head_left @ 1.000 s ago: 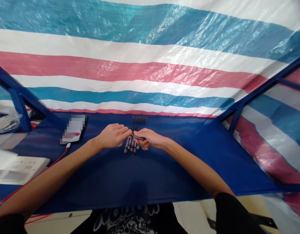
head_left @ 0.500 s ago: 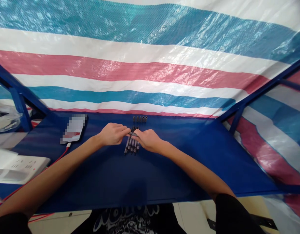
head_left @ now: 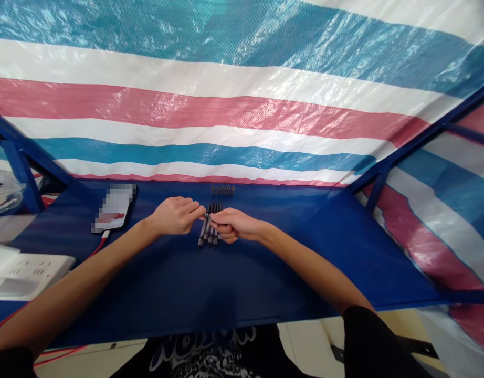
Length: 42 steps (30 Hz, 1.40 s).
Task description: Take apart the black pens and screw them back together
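Observation:
My left hand (head_left: 179, 215) and my right hand (head_left: 234, 224) meet over the middle of the blue table, fingertips nearly touching. Both pinch a small, thin grey piece (head_left: 206, 216) that shows between them; its full shape is hidden by the fingers. Beneath and between the hands lies a bundle of several dark, pen-like sticks (head_left: 210, 231), partly covered by my right hand. Just behind them, several small dark cylinders (head_left: 223, 190) stand in a row near the table's back edge.
A phone (head_left: 115, 207) with a plugged-in red cable (head_left: 97, 249) lies on the table's left. A white power strip (head_left: 37, 270) sits at the far left. Blue frame bars (head_left: 378, 191) and a striped sheet (head_left: 226, 115) enclose the table.
My right hand has turned a little, with its lower fingers now curled in view. The small grey piece shows less between the hands. The whole view has shifted slightly.

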Each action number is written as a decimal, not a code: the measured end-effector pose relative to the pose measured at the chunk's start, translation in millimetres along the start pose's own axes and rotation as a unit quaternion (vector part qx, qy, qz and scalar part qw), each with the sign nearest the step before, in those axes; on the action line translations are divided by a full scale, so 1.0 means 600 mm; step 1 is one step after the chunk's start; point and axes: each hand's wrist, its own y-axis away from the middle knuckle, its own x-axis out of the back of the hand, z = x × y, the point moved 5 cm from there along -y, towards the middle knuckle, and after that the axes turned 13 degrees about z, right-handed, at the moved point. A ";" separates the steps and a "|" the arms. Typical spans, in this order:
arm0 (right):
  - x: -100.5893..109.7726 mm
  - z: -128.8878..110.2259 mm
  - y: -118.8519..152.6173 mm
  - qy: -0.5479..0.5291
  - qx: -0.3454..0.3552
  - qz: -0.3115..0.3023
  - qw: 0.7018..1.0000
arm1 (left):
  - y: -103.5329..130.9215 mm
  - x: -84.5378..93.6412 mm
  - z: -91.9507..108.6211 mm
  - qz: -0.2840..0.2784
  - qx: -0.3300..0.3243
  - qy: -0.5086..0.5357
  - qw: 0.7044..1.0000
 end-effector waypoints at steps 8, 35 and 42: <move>0.015 -0.009 -0.003 0.552 0.223 0.260 0.760 | -0.005 -0.024 0.004 -0.116 0.136 -0.005 0.984; 0.021 0.004 -0.004 0.025 -0.016 0.125 0.992 | -0.002 -0.012 0.008 -0.018 0.001 0.009 1.000; 0.007 -0.020 0.000 0.539 0.209 0.213 0.788 | -0.002 -0.022 0.007 -0.082 0.080 0.038 0.993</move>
